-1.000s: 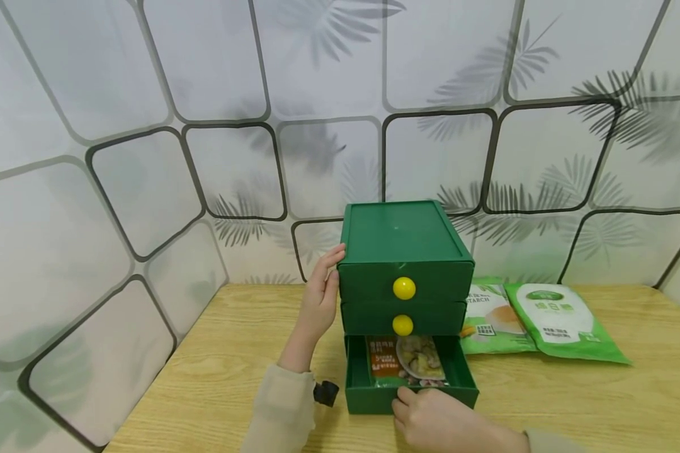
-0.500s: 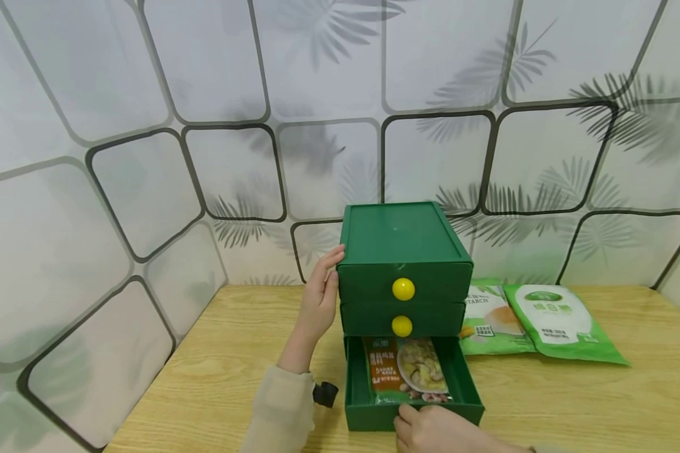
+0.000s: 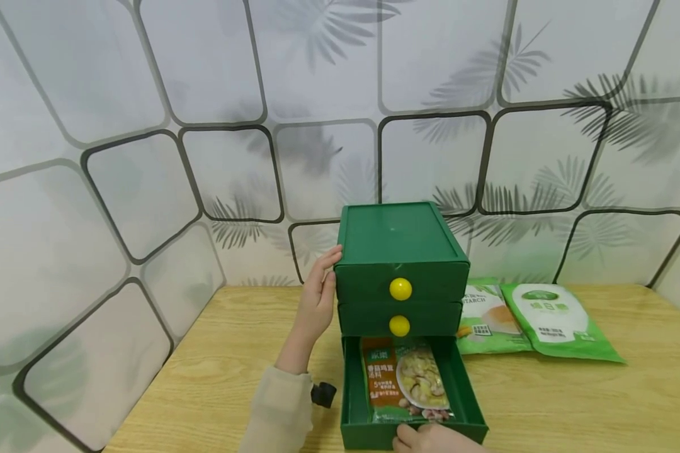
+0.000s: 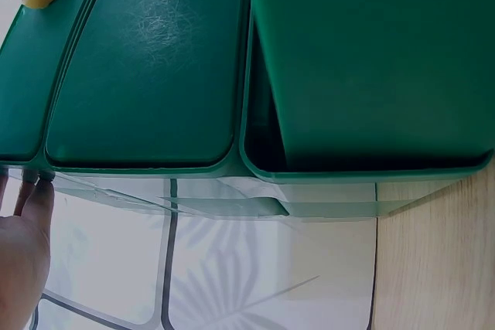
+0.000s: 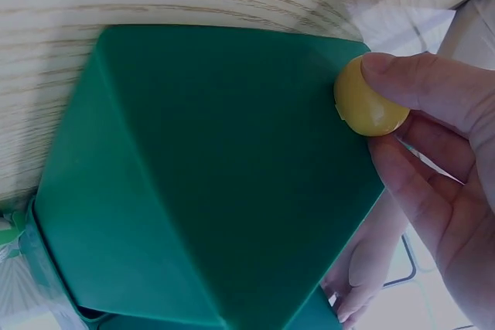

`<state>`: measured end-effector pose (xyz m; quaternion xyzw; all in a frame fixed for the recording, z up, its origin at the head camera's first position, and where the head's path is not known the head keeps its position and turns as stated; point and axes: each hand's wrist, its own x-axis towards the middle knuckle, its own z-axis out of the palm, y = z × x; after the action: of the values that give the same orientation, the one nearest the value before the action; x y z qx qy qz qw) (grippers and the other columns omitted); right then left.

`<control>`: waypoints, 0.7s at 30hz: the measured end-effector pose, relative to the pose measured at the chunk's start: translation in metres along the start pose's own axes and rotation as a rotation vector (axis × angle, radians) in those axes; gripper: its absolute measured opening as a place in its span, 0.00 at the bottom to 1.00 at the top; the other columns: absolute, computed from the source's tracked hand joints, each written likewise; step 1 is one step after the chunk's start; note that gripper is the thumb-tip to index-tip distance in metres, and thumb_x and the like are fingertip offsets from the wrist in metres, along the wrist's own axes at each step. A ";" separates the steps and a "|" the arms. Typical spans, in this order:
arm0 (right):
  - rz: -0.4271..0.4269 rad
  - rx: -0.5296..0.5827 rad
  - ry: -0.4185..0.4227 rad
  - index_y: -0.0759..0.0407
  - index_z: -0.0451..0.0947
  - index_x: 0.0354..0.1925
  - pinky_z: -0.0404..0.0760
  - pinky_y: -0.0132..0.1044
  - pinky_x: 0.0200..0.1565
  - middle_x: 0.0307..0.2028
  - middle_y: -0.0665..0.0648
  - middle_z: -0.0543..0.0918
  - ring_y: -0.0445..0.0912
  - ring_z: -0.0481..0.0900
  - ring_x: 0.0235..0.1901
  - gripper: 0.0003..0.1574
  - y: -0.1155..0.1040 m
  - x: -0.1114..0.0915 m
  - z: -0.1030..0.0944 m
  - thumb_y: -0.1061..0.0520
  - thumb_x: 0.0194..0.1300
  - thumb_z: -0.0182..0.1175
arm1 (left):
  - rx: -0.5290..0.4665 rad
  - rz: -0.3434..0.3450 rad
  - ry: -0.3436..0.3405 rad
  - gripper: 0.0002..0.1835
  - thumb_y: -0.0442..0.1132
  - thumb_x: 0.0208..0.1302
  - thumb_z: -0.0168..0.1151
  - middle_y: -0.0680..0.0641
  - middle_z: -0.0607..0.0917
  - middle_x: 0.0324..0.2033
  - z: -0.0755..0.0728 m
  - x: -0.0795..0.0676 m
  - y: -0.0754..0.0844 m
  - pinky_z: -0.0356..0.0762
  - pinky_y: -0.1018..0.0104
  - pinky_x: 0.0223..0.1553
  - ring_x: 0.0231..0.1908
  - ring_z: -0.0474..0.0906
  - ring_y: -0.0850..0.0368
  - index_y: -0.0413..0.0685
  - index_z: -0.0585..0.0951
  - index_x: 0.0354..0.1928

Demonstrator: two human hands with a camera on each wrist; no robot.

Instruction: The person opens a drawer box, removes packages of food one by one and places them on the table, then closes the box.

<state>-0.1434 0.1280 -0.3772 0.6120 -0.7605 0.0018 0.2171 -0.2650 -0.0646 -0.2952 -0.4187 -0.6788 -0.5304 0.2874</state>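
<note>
A green drawer cabinet [image 3: 399, 233] stands on the table, its bottom drawer [image 3: 368, 435] pulled well out. In that drawer lies a food packet [image 3: 382, 377] printed with a bowl of soup. My left hand [image 3: 316, 299] rests against the cabinet's left side near the top, fingers extended; the left wrist view shows its fingertips [image 4: 39, 191] at the side edge. Between thumb and fingers, my right hand [image 5: 441, 144] pinches the yellow knob [image 5: 363, 102] on the bottom drawer's front. In the head view, the right hand covers this knob. The two upper drawers are closed, each with a yellow knob [image 3: 400, 289].
Right of the cabinet lie two green-and-white bags, a starch bag [image 3: 490, 324] and another bag [image 3: 561, 324]. Everything stands on a wood-grain table [image 3: 204, 377]. Behind it hangs a patterned wall covering [image 3: 328, 163].
The bottom drawer has slid farther out toward me with my right hand on it, so more of the soup packet shows. My left hand stays against the cabinet's side.
</note>
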 end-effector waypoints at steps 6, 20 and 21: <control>-0.034 -0.076 -0.008 0.48 0.72 0.27 0.46 0.18 0.16 0.22 0.43 0.64 0.32 0.43 0.17 0.17 -0.002 0.001 -0.001 0.53 0.70 0.41 | 0.000 -0.003 0.002 0.15 0.18 0.62 0.37 0.28 0.64 0.55 0.000 -0.001 0.000 0.59 0.66 0.21 0.55 0.61 0.39 0.21 0.65 0.51; -0.016 -0.059 0.092 0.46 0.68 0.24 0.44 0.18 0.17 0.21 0.42 0.62 0.31 0.45 0.19 0.21 -0.002 0.000 -0.003 0.51 0.72 0.35 | 0.008 -0.001 0.005 0.15 0.18 0.62 0.37 0.28 0.64 0.55 0.000 0.000 0.000 0.59 0.66 0.19 0.54 0.62 0.39 0.21 0.65 0.51; -0.013 -0.041 0.093 0.46 0.68 0.24 0.45 0.17 0.18 0.21 0.41 0.62 0.31 0.47 0.19 0.19 -0.001 0.000 -0.004 0.51 0.71 0.37 | 0.008 -0.002 0.004 0.15 0.18 0.62 0.37 0.28 0.64 0.55 0.000 0.000 -0.001 0.59 0.66 0.20 0.54 0.62 0.39 0.21 0.65 0.51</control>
<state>-0.1411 0.1291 -0.3737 0.6117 -0.7454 0.0134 0.2646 -0.2654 -0.0649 -0.2955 -0.4157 -0.6809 -0.5288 0.2898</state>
